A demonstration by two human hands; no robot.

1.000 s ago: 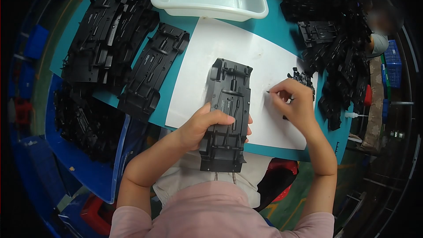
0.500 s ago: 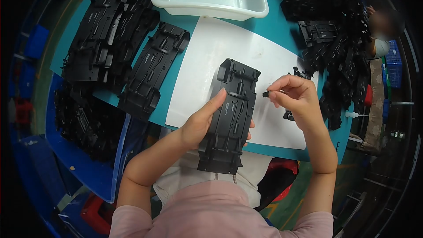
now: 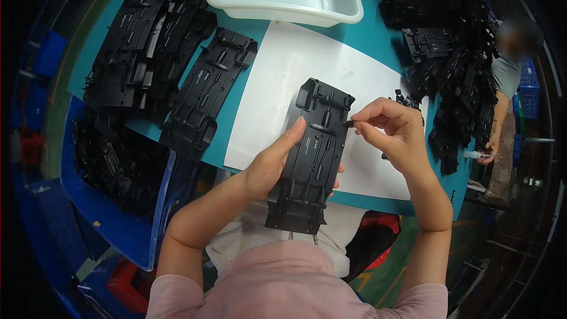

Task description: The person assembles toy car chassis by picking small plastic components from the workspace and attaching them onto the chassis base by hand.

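My left hand (image 3: 273, 162) grips a long black moulded plastic chassis plate (image 3: 310, 153), thumb on its upper face and fingertips showing past its right edge. The plate is tilted, held above the front edge of the table. Between thumb and forefinger, my right hand (image 3: 393, 130) pinches a small black plastic part (image 3: 350, 123), right at the plate's upper right edge. Whether the part touches the plate I cannot tell. Several small black parts (image 3: 406, 99) lie on the white sheet (image 3: 266, 88) behind my right hand.
Similar black plates (image 3: 127, 47) are stacked at the left, with a single plate (image 3: 207, 91) beside them. A white tub (image 3: 283, 15) stands at the back. Black parts (image 3: 460, 77) heap up at the right. A blue bin (image 3: 156, 224) sits lower left. Another person's hand (image 3: 489, 149) is at the far right.
My right hand has brought the small part left and slightly up, to the plate's edge. The other person's arm has come down to the table's right side.
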